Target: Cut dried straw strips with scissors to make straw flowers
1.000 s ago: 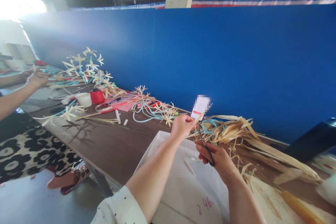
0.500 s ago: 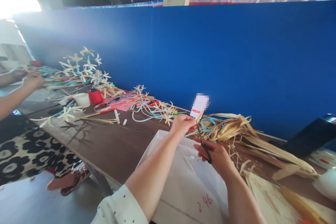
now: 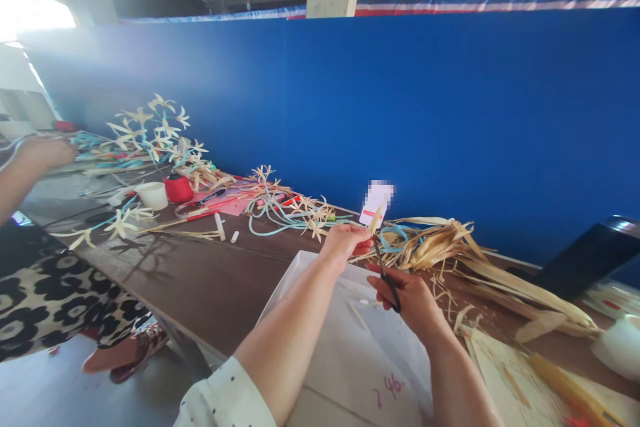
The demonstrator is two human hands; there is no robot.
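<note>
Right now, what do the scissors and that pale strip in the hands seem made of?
The scissors: probably metal, their blades thin and dark; the black handle may be plastic. The pale strip: likely dried husk, matte and yellowish like the fibrous bundle nearby, though too small to be sure.

The box point(image 3: 345, 367) is white with pink numbers point(image 3: 389, 389); near it, black scissors point(image 3: 381, 267) and a cream strip point(image 3: 377, 219); behind it, a blue wall point(image 3: 450, 120).

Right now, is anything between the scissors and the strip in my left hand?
Nothing visible. The scissors in your right hand point up toward the pale strip pinched in your left hand; whether they touch is unclear.
</note>
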